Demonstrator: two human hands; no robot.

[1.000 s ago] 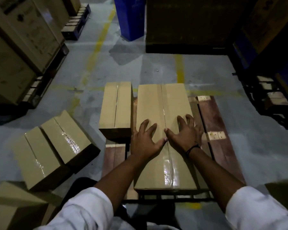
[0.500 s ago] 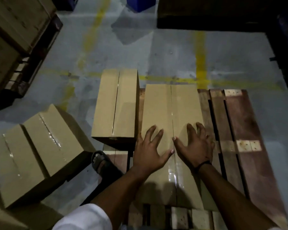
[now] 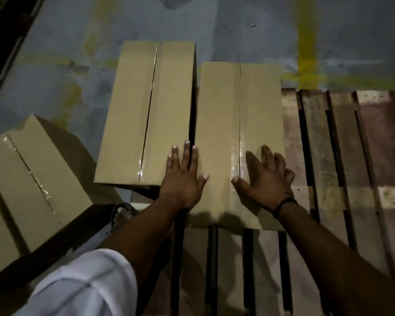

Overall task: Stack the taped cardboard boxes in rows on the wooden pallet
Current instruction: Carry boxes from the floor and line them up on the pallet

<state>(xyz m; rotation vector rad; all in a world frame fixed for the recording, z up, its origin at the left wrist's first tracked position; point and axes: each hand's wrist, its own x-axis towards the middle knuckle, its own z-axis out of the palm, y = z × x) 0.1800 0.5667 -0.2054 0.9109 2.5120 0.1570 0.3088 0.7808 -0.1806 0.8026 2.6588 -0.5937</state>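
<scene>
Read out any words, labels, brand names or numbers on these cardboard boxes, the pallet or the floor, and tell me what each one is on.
None: no text can be read in this view.
Pallet box, under the right hand: plain cardboard, clear tape.
Left box: plain, clear tape.
Floor box: plain, clear tape.
Wooden pallet: bare slats.
Floor: yellow painted lines, no letters.

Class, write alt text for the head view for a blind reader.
Right hand rests on a taped cardboard box on a wooden pallet; left hand spans its gap with a second box. A third box lies further left.
</scene>
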